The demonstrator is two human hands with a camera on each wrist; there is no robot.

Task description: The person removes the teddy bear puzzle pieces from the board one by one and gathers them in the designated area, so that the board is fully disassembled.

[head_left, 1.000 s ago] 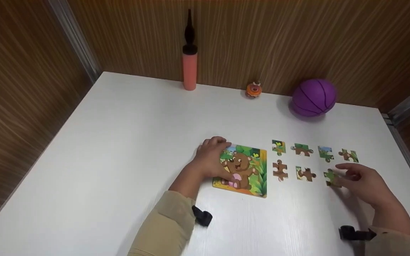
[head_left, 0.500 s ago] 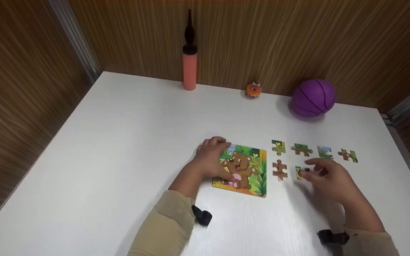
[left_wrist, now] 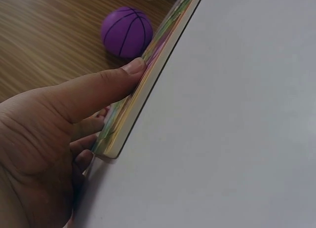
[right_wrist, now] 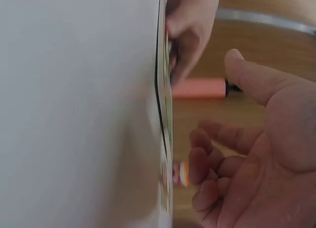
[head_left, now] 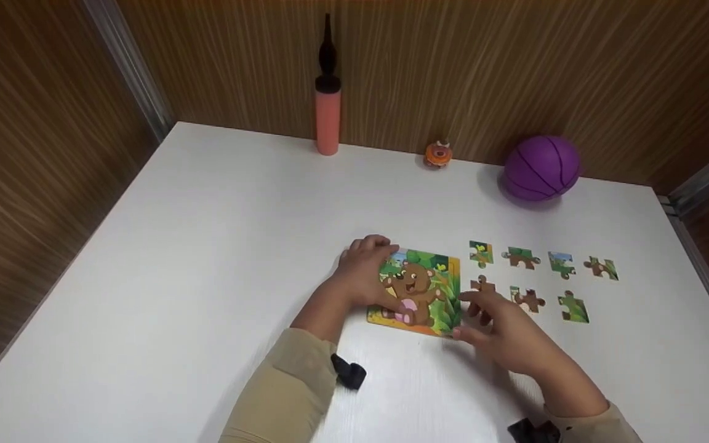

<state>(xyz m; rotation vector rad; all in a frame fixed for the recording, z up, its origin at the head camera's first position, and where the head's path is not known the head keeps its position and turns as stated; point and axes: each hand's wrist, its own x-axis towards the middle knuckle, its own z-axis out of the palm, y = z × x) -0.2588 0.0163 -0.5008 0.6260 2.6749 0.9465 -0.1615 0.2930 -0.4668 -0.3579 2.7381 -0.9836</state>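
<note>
A square bear jigsaw puzzle lies flat on the white table. Along its left side, my left hand holds it, with the thumb across the picture and the fingers at the edge. In the left wrist view, the thumb rests on the puzzle face. My right hand is beside the puzzle's right edge, thumb and index finger apart, nothing between them. The right wrist view also shows the right hand empty, its other fingers loosely bent. A brown puzzle piece is partly hidden behind it.
Several loose puzzle pieces lie in two rows to the right. Along the back wall stand a pink hand pump, a small orange toy and a purple ball. Wood-grain panels bound the table.
My right hand has moved left from the lower-right loose piece, past the other pieces, to the puzzle's right edge. That green piece is left on the table. My left hand stays put.
</note>
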